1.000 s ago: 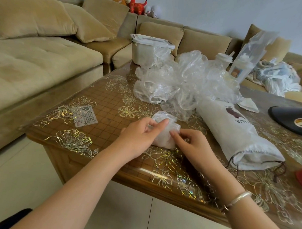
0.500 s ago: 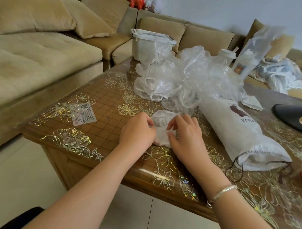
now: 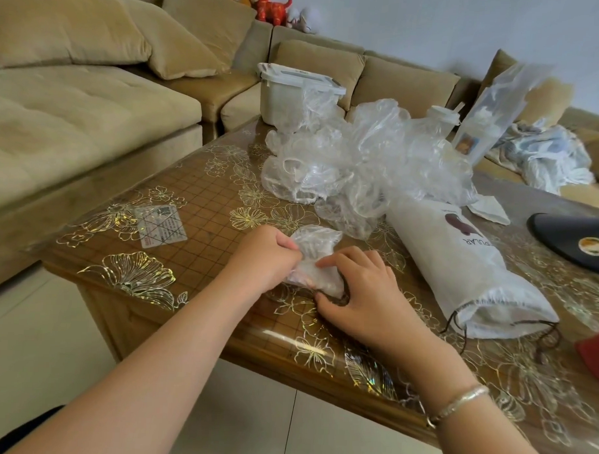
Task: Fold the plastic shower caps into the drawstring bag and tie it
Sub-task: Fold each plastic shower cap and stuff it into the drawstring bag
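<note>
A small folded clear plastic shower cap lies on the table near its front edge, between my hands. My left hand grips its left side with curled fingers. My right hand pinches its lower right part, fingers on top and thumb underneath. Behind them a loose pile of clear shower caps is heaped up. A white drawstring bag with a dark cord lies on its side to the right, its mouth facing the front edge.
The table has a brown grid top with gold flowers under clear film. A white lidded bin stands at the back, a black round object at the right, a red item at the right edge. Beige sofas surround the table.
The cap has been folded smaller and pressed down. My right hand has slid lower on it, thumb now tucked under its near edge; my left hand has closed on its left side.
</note>
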{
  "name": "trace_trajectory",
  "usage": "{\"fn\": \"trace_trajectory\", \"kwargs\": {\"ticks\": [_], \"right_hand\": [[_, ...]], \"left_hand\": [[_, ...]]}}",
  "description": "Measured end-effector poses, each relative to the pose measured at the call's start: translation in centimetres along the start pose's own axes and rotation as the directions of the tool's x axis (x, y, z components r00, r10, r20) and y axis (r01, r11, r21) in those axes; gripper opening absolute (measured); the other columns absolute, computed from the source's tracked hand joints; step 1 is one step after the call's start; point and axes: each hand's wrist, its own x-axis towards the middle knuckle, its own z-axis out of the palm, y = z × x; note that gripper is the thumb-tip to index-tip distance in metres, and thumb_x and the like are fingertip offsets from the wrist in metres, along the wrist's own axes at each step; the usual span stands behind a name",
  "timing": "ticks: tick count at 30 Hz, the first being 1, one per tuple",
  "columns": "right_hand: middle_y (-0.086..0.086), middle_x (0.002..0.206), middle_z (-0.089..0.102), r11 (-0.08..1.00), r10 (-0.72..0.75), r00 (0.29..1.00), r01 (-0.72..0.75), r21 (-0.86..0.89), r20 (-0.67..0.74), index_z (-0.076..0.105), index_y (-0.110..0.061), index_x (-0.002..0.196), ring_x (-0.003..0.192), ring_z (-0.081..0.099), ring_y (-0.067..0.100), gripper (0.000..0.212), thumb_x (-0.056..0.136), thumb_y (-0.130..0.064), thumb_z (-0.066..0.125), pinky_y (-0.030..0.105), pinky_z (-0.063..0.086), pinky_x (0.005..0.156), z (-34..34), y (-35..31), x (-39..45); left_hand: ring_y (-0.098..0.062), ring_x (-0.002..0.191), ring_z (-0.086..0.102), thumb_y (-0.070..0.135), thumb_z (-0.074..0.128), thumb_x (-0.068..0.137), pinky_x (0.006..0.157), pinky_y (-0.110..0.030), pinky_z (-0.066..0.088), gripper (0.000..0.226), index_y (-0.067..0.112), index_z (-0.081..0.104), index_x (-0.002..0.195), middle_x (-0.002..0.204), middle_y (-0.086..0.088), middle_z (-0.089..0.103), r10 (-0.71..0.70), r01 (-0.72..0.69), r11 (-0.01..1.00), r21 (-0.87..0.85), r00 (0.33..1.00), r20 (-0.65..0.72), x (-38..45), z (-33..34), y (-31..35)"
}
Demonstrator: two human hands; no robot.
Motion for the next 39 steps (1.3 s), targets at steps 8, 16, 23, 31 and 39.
{"fn": "trace_trajectory", "kwargs": {"ticks": [8,16,23,31,39], "right_hand": [[-0.011,0.097,0.054,0.993,0.023,0.988,-0.004,0.121,-0.153,0.065,-0.017,0.085,0.095,0.039,0.012,0.03,0.083,-0.039,0.045,0.034,0.039,0.081,0.8,0.4,0.5],[-0.006,0.085,0.067,0.84,0.208,0.972,-0.12,0.529,-0.11,0.063,-0.026,0.093,0.069,0.058,0.002,0.008,0.09,-0.019,0.062,0.021,0.046,0.063,-0.2,0.5,0.3],[0.001,0.078,0.061,0.743,0.356,0.93,-0.224,0.631,-0.088,0.053,-0.02,0.115,0.056,0.055,0.0,0.022,0.095,-0.018,0.06,0.014,0.044,0.049,1.4,0.3,2.0],[0.003,0.106,0.063,0.85,0.342,0.939,-0.296,0.436,-0.031,0.046,-0.022,0.115,0.097,0.062,0.024,0.021,0.097,-0.031,0.053,0.049,0.051,0.088,2.3,0.1,3.6],[-0.002,0.114,0.044,0.887,0.417,0.909,-0.405,0.222,-0.009,0.058,-0.024,0.109,0.11,0.036,0.019,0.025,0.091,-0.042,0.059,0.032,0.031,0.094,1.6,0.4,3.6]], "left_hand": [[-0.004,0.091,0.052,0.05,0.078,0.074,0.071,-0.023,0.041,0.037,0.03,0.063,0.101,0.109,0.014,0.058,0.21,-0.213,0.977,0.024,0.974,0.088,-1.5,-0.8,0.4],[-0.025,0.093,0.071,0.011,0.066,0.088,0.087,-0.045,0.057,0.019,0.009,0.067,0.106,0.101,-0.007,0.073,0.096,-0.102,0.993,0.057,0.99,0.103,-1.1,-0.1,-0.2],[-0.017,0.126,0.04,0.029,0.058,0.093,0.107,-0.038,0.034,0.043,0.032,0.041,0.132,0.132,0.013,0.046,0.284,-0.232,0.92,0.316,0.95,-0.131,-1.2,0.8,-0.3],[-0.017,0.151,-0.003,0.043,0.021,0.106,0.119,-0.046,0.006,0.051,0.03,0.019,0.155,0.163,0.016,0.013,0.261,-0.318,0.701,0.639,0.947,0.185,-0.2,1.7,-1.2],[-0.022,0.149,-0.021,0.05,0.013,0.104,0.121,-0.047,-0.004,0.057,0.032,0.0,0.157,0.164,0.014,-0.005,0.187,-0.323,0.648,0.69,0.945,0.267,0.0,1.4,-1.8]]}}
